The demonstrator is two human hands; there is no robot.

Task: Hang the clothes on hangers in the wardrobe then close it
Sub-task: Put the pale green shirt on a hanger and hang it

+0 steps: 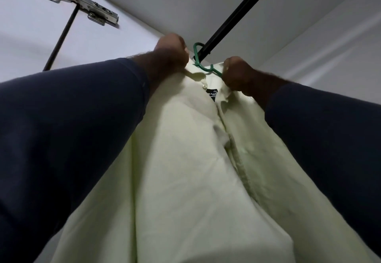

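Shirt [185, 169] seems light and limp; left hand [171, 56] and right hand [240, 74] sensibly grip its collar [222, 95] just below the rail [237, 11].

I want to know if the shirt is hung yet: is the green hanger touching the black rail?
Touching. The head view shows the green hanger's hook wrapped over the black rail, no gap between them.
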